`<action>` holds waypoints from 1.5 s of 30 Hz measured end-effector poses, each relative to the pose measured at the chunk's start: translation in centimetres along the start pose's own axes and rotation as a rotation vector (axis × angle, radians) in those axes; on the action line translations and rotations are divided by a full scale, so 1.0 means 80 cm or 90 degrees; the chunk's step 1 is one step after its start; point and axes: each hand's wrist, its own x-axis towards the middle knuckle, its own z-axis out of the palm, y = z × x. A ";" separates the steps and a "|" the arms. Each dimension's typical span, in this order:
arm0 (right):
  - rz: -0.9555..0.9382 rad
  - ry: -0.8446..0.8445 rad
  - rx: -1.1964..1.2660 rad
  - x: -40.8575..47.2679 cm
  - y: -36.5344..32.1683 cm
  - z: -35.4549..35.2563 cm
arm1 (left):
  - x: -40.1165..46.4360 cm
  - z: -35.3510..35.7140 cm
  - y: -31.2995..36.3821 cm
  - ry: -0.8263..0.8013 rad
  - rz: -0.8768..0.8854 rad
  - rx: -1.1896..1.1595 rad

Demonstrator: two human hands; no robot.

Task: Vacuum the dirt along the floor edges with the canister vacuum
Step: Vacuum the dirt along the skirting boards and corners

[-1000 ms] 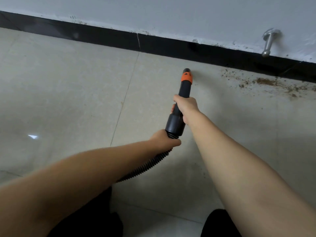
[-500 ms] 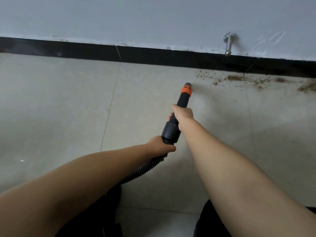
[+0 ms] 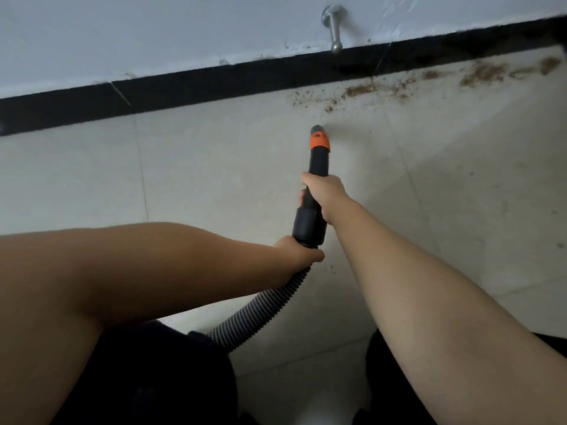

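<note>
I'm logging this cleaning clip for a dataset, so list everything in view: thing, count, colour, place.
vacuum nozzle: one, black with orange collar, centre, tip aimed toward the dirt
hose: one, grey ribbed, runs from nozzle down to lower centre
dirt: several brown scattered patches, floor edge, upper right
baseboard: one, black, along the wall foot
door stop: one, silver, on wall, top
wall: one, white, top
floor: beige tiles
left hand: grips the hose end
right hand: grips the nozzle
</note>
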 end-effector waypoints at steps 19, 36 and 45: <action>0.035 0.100 0.096 0.035 -0.019 -0.114 | 0.026 0.070 0.061 -0.112 0.028 0.036; 0.017 -0.036 0.007 0.052 -0.051 -0.146 | 0.026 0.131 0.093 0.070 0.055 0.007; 0.012 -0.154 -0.103 0.069 -0.068 -0.136 | 0.027 0.158 0.109 0.181 0.030 -0.019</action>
